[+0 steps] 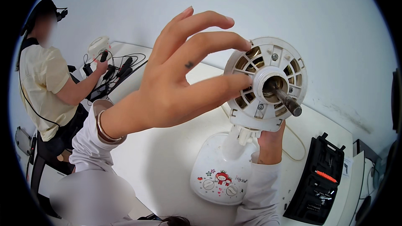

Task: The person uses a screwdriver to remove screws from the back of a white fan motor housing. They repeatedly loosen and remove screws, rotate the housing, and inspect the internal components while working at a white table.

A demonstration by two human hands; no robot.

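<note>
A white electric fan with its blades and grille off stands on the table. Its round slotted motor housing (pixel 254 114) faces me, and a metal shaft (pixel 289 103) sticks out through the threaded collar. My left hand (pixel 167 75) is open at the housing's left side, fingers spread. Its thumb tip is by the collar, and another fingertip meets the upper left rim. Behind and below the housing is my right hand (pixel 272 140), its fingers hidden, so its grip cannot be seen. Below is the fan base (pixel 217 163), with two knobs and red cartoon figures.
An open black tool case (pixel 307 184) with an orange-handled tool (pixel 325 176) and small metal bits lies on the right of the white table (pixel 167 163). A pale cord (pixel 302 146) curves beside the fan. At left, another person (pixel 50 79) handles black devices and cables at a second table.
</note>
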